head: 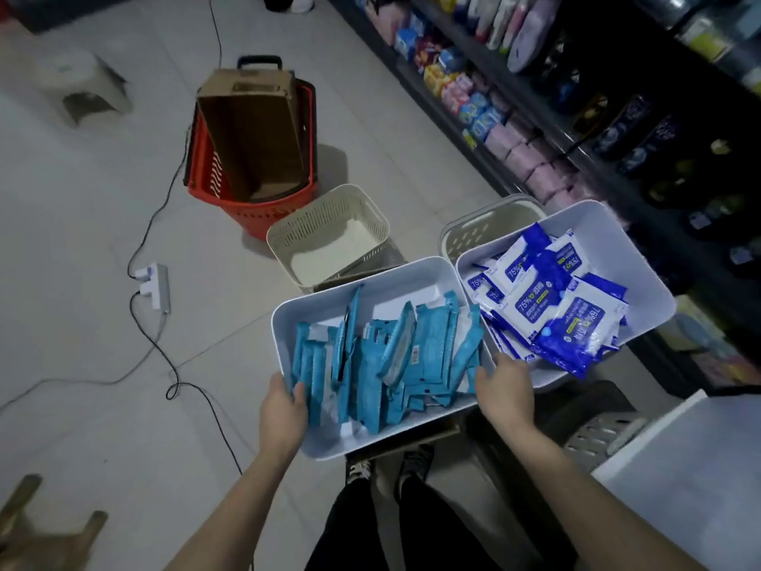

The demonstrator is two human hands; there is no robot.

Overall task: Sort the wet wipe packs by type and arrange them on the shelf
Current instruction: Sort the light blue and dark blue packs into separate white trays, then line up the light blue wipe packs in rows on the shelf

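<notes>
A white bin (395, 278) full of several teal wet wipe packs (391, 360) is held up in front of me. My left hand (284, 410) grips its left rim, fingers curled inside over the packs. My right hand (504, 389) grips the bin's right corner. Beside it on the right, a second white bin (642, 282) holds several blue-and-white 75% alcohol wipe packs (556, 307). The store shelf (584, 158) runs along the right, stocked with packaged goods.
Two empty beige perforated baskets (329, 236) (486, 228) stand beyond the bins. A red shopping basket (251, 191) with a cardboard box (255, 133) sits further back. A power strip (154, 284) and cables lie on the tiled floor at left. A stool (82, 86) stands far left.
</notes>
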